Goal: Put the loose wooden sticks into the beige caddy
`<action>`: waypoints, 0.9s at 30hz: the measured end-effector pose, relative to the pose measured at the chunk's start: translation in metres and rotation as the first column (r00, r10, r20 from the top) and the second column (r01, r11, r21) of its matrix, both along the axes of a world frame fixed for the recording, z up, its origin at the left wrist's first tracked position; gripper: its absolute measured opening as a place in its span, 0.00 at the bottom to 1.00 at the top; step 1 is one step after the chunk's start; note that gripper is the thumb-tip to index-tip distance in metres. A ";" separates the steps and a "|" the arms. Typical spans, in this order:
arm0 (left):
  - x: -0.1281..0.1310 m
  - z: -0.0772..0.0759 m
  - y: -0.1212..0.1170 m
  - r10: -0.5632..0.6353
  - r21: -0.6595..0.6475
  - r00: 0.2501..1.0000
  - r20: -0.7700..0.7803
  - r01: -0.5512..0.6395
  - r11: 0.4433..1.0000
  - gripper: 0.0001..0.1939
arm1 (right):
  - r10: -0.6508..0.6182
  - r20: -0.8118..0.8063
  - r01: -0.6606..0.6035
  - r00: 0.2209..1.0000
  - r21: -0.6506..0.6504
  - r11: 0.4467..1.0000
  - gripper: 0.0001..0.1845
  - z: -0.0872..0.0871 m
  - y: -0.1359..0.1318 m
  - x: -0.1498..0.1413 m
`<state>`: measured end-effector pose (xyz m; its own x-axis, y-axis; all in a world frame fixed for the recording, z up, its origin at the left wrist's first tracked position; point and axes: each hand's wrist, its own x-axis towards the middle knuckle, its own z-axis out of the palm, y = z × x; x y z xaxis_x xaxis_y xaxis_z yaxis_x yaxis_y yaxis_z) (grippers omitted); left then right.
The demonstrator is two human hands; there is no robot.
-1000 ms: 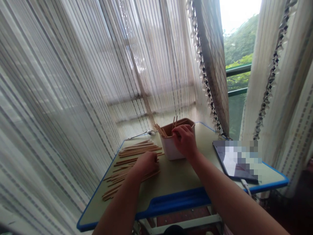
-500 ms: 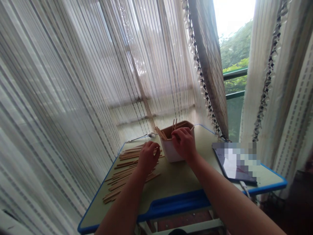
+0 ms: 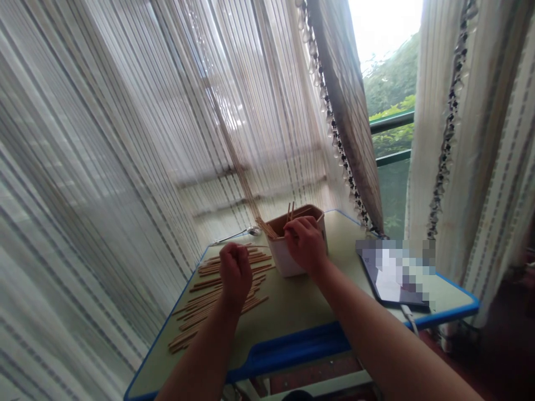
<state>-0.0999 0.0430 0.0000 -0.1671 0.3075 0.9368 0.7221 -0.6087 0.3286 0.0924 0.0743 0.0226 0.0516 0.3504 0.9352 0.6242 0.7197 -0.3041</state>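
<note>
My left hand (image 3: 235,271) is raised a little above the table with its fingers curled, pinching a thin wooden stick that points right toward the box. Below it, several wooden sticks (image 3: 209,298) lie spread across the left half of the table (image 3: 292,303). A white box with a brown inside (image 3: 288,256) stands at the middle back and holds several sticks leaning on its rim. My right hand (image 3: 306,243) rests on the near rim of the box, fingers closed round it.
A metal spoon (image 3: 238,234) lies behind the sticks at the table's far edge. A tablet (image 3: 390,278) with a cable lies on the right. Sheer striped curtains hang close on the left and behind; the table has a blue rim.
My left hand has lifted off the pile of sticks, moved back toward the box and now pinches a stick. The right hand stays on the box rim.
</note>
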 end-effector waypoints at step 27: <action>0.010 0.016 -0.005 -0.381 0.176 0.845 0.374 0.339 0.924 0.06 | -0.027 -0.012 0.026 1.000 -0.027 0.999 0.04 -0.001 0.005 -0.005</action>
